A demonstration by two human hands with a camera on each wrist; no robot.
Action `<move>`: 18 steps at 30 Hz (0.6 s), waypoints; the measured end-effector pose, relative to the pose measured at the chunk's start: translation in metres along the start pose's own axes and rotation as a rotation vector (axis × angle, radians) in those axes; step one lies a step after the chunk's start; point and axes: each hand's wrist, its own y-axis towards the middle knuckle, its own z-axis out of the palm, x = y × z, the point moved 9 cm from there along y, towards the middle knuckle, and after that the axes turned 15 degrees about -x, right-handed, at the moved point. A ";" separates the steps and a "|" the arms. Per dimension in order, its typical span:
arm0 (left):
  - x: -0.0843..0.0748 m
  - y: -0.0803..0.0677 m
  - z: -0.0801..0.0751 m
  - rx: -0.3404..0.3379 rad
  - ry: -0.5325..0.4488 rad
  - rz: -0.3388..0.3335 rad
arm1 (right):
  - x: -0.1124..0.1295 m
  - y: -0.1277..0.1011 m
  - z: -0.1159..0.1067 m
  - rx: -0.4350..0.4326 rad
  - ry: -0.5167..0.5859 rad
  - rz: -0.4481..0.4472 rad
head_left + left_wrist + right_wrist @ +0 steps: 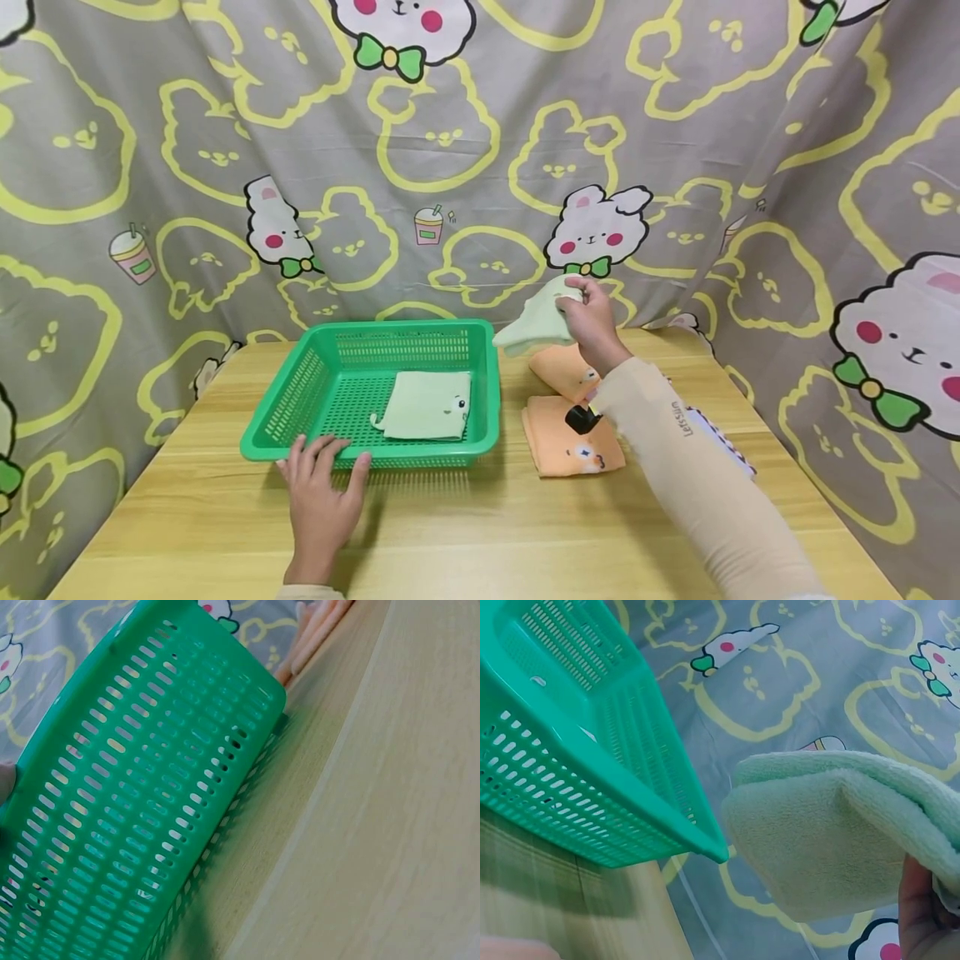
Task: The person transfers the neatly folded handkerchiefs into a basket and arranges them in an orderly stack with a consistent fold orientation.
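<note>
My right hand pinches a folded pale green towel, fingers on one side and thumb on the other. It hangs in the air just right of the green plastic basket; the right wrist view shows its thick folded layers beside the basket wall. My left hand rests at the basket's near rim, fingers loosely spread and fingertips at the edge. In the left wrist view only a fingertip shows by the rim. Inside the basket lies another folded pale green towel with a small face on it.
Two folded orange towels lie right of the basket, one behind the other, partly covered by my right arm. A white cloth with a dark patterned edge lies farther right. A patterned curtain hangs behind the wooden table.
</note>
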 end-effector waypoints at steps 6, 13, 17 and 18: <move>0.002 0.000 0.000 0.004 0.003 -0.004 | 0.003 -0.006 0.006 0.018 0.020 -0.014; 0.001 -0.001 0.000 -0.003 -0.001 -0.001 | 0.008 -0.012 0.011 0.017 0.035 -0.037; 0.002 -0.001 0.000 -0.001 0.000 -0.002 | 0.006 -0.012 0.014 0.019 0.009 -0.028; 0.003 -0.001 0.000 0.000 0.001 -0.003 | 0.005 -0.012 0.015 0.016 0.003 -0.025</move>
